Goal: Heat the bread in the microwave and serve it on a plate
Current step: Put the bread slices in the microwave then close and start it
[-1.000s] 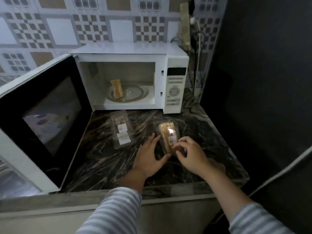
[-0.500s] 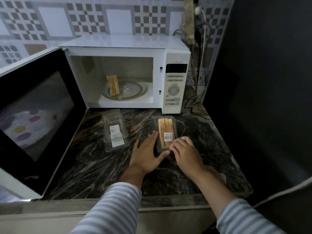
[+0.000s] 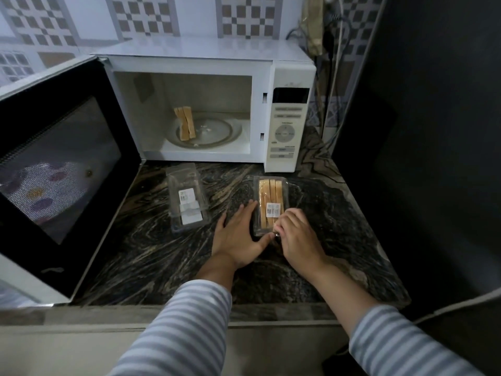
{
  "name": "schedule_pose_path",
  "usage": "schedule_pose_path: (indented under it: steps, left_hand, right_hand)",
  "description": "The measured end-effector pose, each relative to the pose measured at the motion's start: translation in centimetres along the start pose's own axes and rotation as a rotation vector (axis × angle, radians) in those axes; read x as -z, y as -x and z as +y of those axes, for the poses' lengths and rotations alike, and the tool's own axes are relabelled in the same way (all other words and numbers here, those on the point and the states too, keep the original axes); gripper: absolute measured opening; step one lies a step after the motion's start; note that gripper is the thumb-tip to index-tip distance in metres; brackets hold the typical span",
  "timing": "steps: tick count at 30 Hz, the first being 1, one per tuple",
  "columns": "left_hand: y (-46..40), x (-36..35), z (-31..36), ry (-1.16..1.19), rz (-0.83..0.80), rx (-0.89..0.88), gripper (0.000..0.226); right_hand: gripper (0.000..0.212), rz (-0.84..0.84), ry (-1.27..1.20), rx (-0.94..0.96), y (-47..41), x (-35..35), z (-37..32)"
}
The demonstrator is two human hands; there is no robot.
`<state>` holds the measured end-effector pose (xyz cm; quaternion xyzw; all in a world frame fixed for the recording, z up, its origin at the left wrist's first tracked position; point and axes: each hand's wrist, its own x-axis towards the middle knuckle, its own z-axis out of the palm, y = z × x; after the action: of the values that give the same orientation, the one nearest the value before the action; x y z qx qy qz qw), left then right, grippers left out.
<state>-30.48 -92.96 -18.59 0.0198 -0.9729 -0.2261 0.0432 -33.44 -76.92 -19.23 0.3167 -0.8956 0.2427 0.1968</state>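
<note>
While the right hand [image 3: 296, 234] pinched the near end of the clear bread package [image 3: 271, 204] with curled fingers, the left hand [image 3: 238, 234] lay flat and relaxed against the package's left side on the dark marble counter [image 3: 339, 226]. Left of it lay a second clear package [image 3: 187, 198] with white labels. Behind, the white microwave [image 3: 206, 104] stood with its door [image 3: 57, 169] open, and bread slices [image 3: 185, 126] stood on its glass turntable [image 3: 217, 131].
</note>
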Motion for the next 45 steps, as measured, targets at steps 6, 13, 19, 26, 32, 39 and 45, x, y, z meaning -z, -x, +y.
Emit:
schedule_pose_path:
  steps: [6,13,19,26,32,39,45]
  left_hand:
    - [0.2,0.0,0.0,-0.002,0.001,-0.001,0.086]
    - [0.6,0.1,-0.2,-0.028,0.002,-0.057,0.089]
    - [0.4,0.1,0.0,0.276,0.175,-0.135,0.070]
    - [-2.0,4.5,2.2,0.305,0.473,-0.282,0.032]
    - [-5.4,8.6,2.8,0.258,0.449,-0.327,0.021]
    - [-7.1,9.8,2.6,0.325,0.370,-0.302,0.008]
    - [-6.5,9.6,2.8,0.332,0.361,-0.326,0.011]
  right_hand:
    - [0.027,0.042,-0.040,0.002,0.1,0.0,-0.2]
    - [0.026,0.155,-0.059,-0.033,0.3,0.3,0.1]
    - [0.034,0.342,-0.207,-0.101,0.8,1.2,-0.3]
    - [0.040,0.184,-0.295,-0.607,-1.5,1.3,-2.2]
    - [0.065,-0.110,-0.097,-0.758,-6.5,0.8,-3.8]
    - [0.047,-0.101,0.099,-0.762,-7.3,1.1,-4.7]
    - [0.035,-0.153,-0.007,-0.863,-8.3,3.3,-4.9]
